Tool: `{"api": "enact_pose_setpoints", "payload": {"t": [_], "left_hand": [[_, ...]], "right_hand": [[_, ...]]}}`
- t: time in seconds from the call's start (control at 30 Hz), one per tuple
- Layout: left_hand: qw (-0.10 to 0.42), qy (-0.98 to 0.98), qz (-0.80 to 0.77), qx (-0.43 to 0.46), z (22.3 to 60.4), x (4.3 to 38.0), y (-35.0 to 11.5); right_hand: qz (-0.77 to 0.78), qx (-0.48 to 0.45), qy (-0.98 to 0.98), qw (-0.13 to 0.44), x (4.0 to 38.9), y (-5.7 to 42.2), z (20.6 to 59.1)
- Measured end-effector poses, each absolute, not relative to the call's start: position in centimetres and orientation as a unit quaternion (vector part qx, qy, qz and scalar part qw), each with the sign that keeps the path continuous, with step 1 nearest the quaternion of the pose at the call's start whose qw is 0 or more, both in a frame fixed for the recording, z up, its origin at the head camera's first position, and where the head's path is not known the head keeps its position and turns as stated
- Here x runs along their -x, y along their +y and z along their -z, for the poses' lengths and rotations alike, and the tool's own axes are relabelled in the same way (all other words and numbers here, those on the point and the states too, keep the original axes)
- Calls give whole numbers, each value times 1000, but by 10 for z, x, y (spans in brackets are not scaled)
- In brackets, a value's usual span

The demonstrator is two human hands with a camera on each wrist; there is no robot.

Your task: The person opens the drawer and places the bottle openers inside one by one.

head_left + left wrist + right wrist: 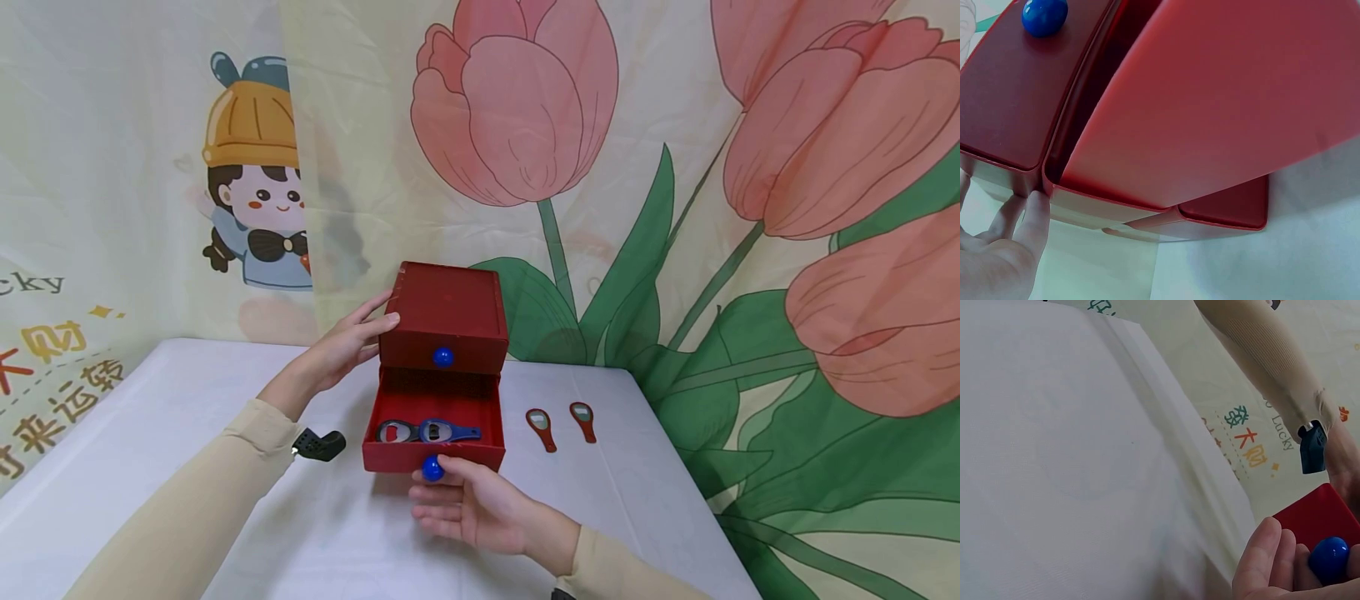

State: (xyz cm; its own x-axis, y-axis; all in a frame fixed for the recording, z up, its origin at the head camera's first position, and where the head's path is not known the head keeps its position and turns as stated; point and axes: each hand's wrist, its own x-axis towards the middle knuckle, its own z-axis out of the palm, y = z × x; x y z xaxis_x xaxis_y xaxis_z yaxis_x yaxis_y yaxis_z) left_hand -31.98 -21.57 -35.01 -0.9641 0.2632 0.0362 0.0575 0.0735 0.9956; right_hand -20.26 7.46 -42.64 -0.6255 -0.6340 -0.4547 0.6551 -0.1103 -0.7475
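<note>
Your left hand (341, 348), fingers straight, against the red cabinet (448, 304), your right hand (483, 507) pinching the blue knob (432, 468) of the open lower drawer (397, 457), two bottle openers (463, 433) inside, two red openers (547, 438) on the table (592, 508).

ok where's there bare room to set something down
The table is bare left of the left sleeve, and between the red openers and the table's right edge. It's crowded around the box: left hand on its side, right hand at the lower knob, two more openers in the drawer.
</note>
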Motion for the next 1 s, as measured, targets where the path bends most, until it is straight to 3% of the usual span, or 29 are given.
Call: {"api": "enact_pose_setpoints", "payload": {"t": [1.0], "left_hand": [[80,725,-676,-106,351,320,-216]], "right_hand": [[748,10,525,406,228,63,421]]}}
